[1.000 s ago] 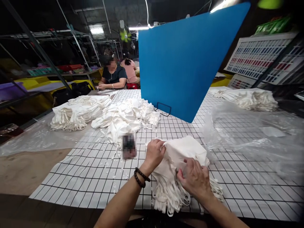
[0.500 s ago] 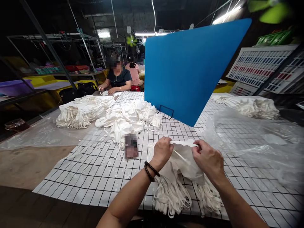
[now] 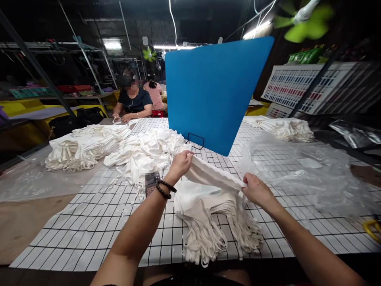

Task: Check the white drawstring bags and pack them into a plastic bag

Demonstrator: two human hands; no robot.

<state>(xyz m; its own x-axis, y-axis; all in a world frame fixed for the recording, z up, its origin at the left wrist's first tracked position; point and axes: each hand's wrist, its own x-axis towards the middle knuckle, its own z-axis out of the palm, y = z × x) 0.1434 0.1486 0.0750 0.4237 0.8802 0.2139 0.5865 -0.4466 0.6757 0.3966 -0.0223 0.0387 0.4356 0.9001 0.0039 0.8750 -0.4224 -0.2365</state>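
My left hand [image 3: 180,163] pinches one end of a white cloth garment [image 3: 212,174] by its edge. At the other end, the fingers of my right hand [image 3: 256,189] are closed on the same edge. Between them the cloth hangs stretched, the left end higher than the right. Just below lies a stack of white garments [image 3: 199,204], its thin straps [image 3: 205,240] trailing toward me. Beyond my left hand spreads a loose heap of white garments [image 3: 149,149]. A partly blurred flat item [image 3: 151,184] lies beside my left wrist.
A blue board [image 3: 214,95] stands in a black wire stand [image 3: 195,140] on the checked tablecloth [image 3: 89,230]. More stacked garments [image 3: 86,145] lie at left, another pile [image 3: 287,128] at far right. Clear plastic sheeting [image 3: 297,174] covers the right side. A co-worker [image 3: 135,101] sits opposite.
My left hand has risen, moving left and away from me; my right hand has moved slightly lower. The garment between them is now stretched wider and lifted off the stack. The view has turned right.
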